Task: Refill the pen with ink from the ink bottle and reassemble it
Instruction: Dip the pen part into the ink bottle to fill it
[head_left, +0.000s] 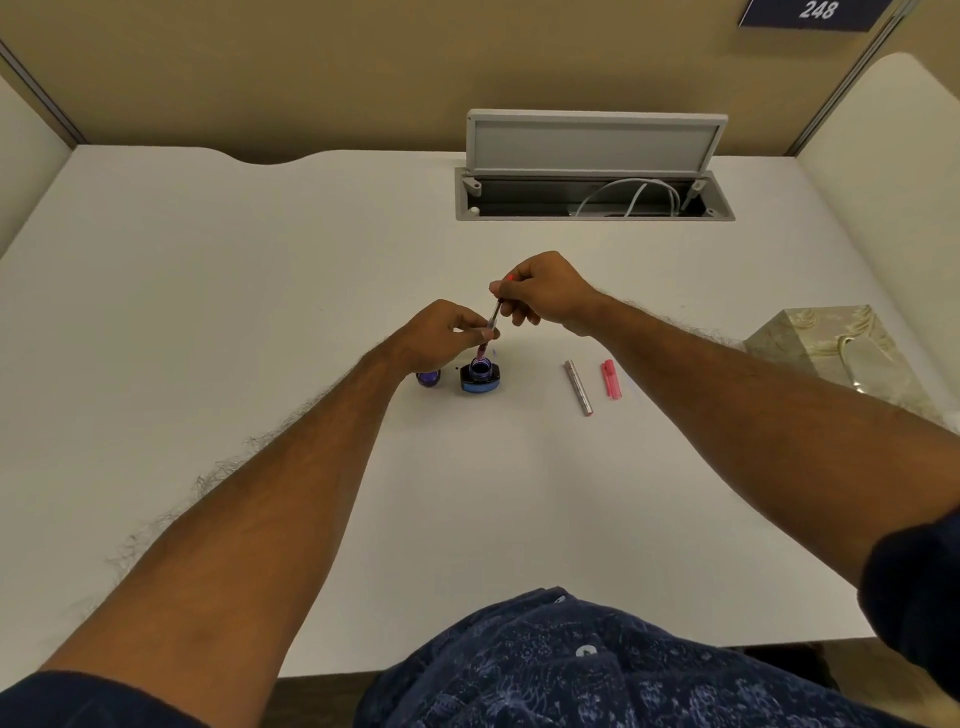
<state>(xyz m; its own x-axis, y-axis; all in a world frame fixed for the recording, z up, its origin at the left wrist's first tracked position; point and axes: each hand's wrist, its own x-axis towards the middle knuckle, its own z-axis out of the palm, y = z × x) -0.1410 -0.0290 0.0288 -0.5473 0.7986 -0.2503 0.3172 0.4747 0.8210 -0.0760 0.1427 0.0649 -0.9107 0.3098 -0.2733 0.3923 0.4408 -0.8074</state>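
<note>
Silver pen barrel (578, 387) and pink cap (611, 380) lie side by side on the counter (260, 291), right of the open ink bottle (480, 375). Bottle lid (428, 377) sits just left of it. Left hand (441, 332) pinches the pen's lower section (492, 318), tip over the bottle mouth. Right hand (545, 293) grips the top end. Cable hatch (595, 166) open at back.

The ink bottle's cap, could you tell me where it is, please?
The purple cap sits on the desk just left of the open ink bottle, partly hidden under the left hand.
</note>
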